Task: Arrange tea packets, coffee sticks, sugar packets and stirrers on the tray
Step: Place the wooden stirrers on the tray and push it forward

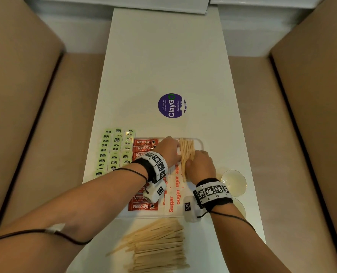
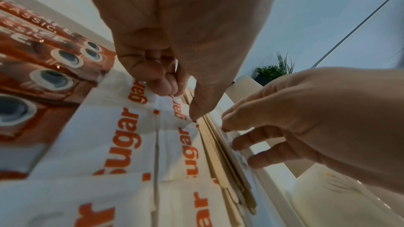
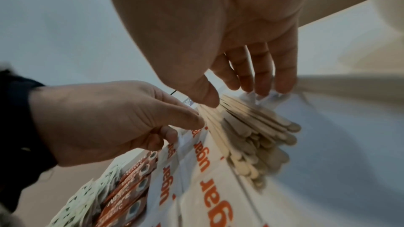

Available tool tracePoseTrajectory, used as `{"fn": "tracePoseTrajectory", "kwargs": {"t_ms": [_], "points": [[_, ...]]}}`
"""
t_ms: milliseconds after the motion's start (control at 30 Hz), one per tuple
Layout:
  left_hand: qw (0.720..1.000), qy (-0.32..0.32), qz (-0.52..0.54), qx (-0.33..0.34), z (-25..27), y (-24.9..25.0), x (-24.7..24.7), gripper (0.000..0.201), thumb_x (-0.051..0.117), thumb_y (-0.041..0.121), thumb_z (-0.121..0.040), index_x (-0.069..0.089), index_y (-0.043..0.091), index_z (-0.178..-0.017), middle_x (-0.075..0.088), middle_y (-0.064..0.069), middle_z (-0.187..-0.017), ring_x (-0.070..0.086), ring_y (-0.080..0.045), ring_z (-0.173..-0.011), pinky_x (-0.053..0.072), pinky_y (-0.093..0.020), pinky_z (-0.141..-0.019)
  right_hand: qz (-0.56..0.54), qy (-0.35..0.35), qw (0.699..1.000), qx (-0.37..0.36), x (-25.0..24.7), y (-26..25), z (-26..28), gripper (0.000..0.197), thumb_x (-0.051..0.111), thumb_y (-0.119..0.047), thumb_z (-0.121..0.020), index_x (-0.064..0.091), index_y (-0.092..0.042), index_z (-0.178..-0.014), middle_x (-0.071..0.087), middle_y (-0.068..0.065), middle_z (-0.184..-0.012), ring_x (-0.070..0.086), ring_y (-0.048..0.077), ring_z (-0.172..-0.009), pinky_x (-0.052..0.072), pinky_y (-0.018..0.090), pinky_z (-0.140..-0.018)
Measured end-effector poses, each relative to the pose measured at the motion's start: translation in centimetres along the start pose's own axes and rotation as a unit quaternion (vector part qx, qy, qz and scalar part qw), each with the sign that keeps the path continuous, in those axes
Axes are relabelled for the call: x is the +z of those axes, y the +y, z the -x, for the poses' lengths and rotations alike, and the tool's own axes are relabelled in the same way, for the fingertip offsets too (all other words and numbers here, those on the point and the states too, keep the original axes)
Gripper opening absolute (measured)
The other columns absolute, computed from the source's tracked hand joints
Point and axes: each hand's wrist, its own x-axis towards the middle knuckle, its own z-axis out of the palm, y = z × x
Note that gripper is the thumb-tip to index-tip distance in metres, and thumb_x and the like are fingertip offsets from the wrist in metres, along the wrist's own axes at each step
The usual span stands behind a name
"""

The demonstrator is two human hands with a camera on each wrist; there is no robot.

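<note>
Touching stirrers (image 1: 187,149) on tray (image 1: 201,144), left hand (image 1: 167,150), right hand (image 1: 201,164)

Open tabletop (image 1: 163,66) beyond the tray (image 1: 201,144), glass bowl (image 1: 233,181) just right, loose stirrer pile (image 1: 157,247) in front, tea packets (image 1: 114,150) left.

The clear tray (image 1: 200,143) lay flat at the near end of the table (image 1: 163,66). A column of red coffee sticks (image 1: 145,142) ran near to far along its left side, each lying crosswise. To their right lay white sugar packets (image 1: 172,201) with orange lettering, overlapping. On the far right side, a bundle of pale wooden stirrers (image 1: 187,150) lay lengthwise, touched by the left hand (image 1: 168,149) and the right hand (image 1: 201,164). Pale green tea packets (image 1: 114,150) sat in three overlapping columns just left of the coffee sticks. A loose pile (image 1: 157,247) of more stirrers lay on the table, nearer than the tray.
</note>
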Motion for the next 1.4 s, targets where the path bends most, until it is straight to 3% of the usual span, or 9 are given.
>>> {"fn": "tracePoseTrajectory", "kwargs": {"t_ms": [167, 333, 567, 700, 800, 867, 1033, 1233, 1400], "points": [[1.0, -0.005, -0.015, 0.007, -0.1, 0.0, 0.2, 0.024, 0.073, 0.025, -0.087, 0.07, 0.012, -0.107, 0.056, -0.004, -0.103, 0.057, -0.02, -0.083, 0.044, -0.026, -0.069, -0.042, 0.007, 0.999, -0.029, 0.8, -0.6, 0.2, 0.013, 0.048, -0.01, -0.093, 0.06, -0.01, -0.092, 0.059, 0.006, -0.098, 0.061, 0.028, -0.088, 0.055, 0.042, -0.074], [1.0, -0.017, -0.024, 0.007, -0.3, -0.2, 0.3, 0.024, 0.069, 0.021, -0.088, 0.07, 0.013, -0.111, 0.059, -0.007, -0.111, 0.063, -0.024, -0.092, 0.055, -0.032, -0.078, -0.055, 0.004, 0.998, -0.04, 0.8, -0.5, 0.2, 0.016, 0.045, -0.009, -0.093, 0.061, -0.014, -0.092, 0.062, 0.003, -0.093, 0.062, 0.024, -0.081, 0.056, 0.044, -0.072], [0.999, -0.026, -0.027, 0.014, -0.5, -0.4, 0.3, 0.019, 0.057, 0.013, -0.094, 0.069, 0.015, -0.108, 0.056, -0.006, -0.109, 0.061, -0.022, -0.087, 0.048, -0.026, -0.069, -0.076, -0.011, 0.996, -0.054, -0.1, -0.3, 1.0, 0.015, 0.045, -0.009, -0.094, 0.058, -0.017, -0.092, 0.064, 0.002, -0.09, 0.063, 0.022, -0.078, 0.057, 0.044, -0.073], [1.0, -0.01, -0.006, 0.003, -0.9, -0.8, 0.1, 0.02, 0.055, 0.019, -0.096, 0.064, 0.019, -0.114, 0.051, 0.0, -0.104, 0.059, -0.016, -0.083, 0.046, -0.023, -0.064, -0.076, -0.022, 0.995, -0.054, -0.8, 0.7, 3.6, 0.02, 0.046, -0.006, -0.099, 0.063, -0.012, -0.107, 0.066, 0.004, -0.103, 0.065, 0.021, -0.088, 0.058, 0.038, -0.081], [1.0, -0.012, -0.022, 0.011, -1.1, -0.7, -0.2, 0.019, 0.053, 0.023, -0.098, 0.06, 0.017, -0.115, 0.051, -0.003, -0.111, 0.061, -0.02, -0.092, 0.052, -0.031, -0.076, -0.003, -0.056, 0.995, -0.079, -0.1, 2.0, 6.5, 0.03, 0.047, -0.003, -0.1, 0.067, -0.016, -0.119, 0.067, 0.004, -0.113, 0.064, 0.019, -0.096, 0.056, 0.032, -0.089], [0.999, -0.015, -0.028, 0.022, -1.0, -0.5, -0.3, 0.024, 0.054, 0.026, -0.099, 0.058, 0.016, -0.12, 0.051, -0.004, -0.114, 0.06, -0.021, -0.093, 0.051, -0.032, -0.077, 0.038, -0.09, 0.99, -0.106, 0.7, 2.9, 8.1, 0.037, 0.047, -0.001, -0.099, 0.064, -0.016, -0.129, 0.063, 0.002, -0.122, 0.06, 0.018, -0.107, 0.051, 0.029, -0.095], [0.999, -0.022, -0.022, 0.039, -0.7, -0.3, -0.3, 0.03, 0.058, 0.028, -0.097, 0.058, 0.02, -0.126, 0.051, -0.003, -0.116, 0.061, -0.021, -0.093, 0.05, -0.03, -0.075, 0.074, -0.11, 0.972, -0.193, 2.5, 3.7, 9.4, 0.026, 0.054, -0.005, -0.098, 0.065, -0.016, -0.119, 0.062, -0.001, -0.123, 0.056, 0.018, -0.106, 0.053, 0.028, -0.09], [0.999, -0.023, -0.023, 0.044, -0.6, -0.5, -0.3, 0.032, 0.06, 0.024, -0.097, 0.056, 0.017, -0.128, 0.05, -0.004, -0.121, 0.061, -0.02, -0.093, 0.048, -0.028, -0.075, 0.077, -0.068, 0.968, -0.227, 3.0, 3.2, 8.2, 0.018, 0.052, -0.007, -0.096, 0.066, -0.014, -0.107, 0.063, 0.001, -0.112, 0.058, 0.022, -0.1, 0.052, 0.029, -0.081], [0.998, -0.026, -0.026, 0.041, -0.5, -0.4, -0.3, 0.037, 0.064, 0.024, -0.094, 0.055, 0.016, -0.129, 0.05, -0.004, -0.121, 0.061, -0.021, -0.094, 0.049, -0.029, -0.075, 0.067, -0.063, 0.967, -0.238, 2.2, 2.7, 7.7, 0.022, 0.05, -0.006, -0.097, 0.067, -0.011, -0.11, 0.065, 0.005, -0.115, 0.059, 0.025, -0.104, 0.049, 0.029, -0.084]]}}
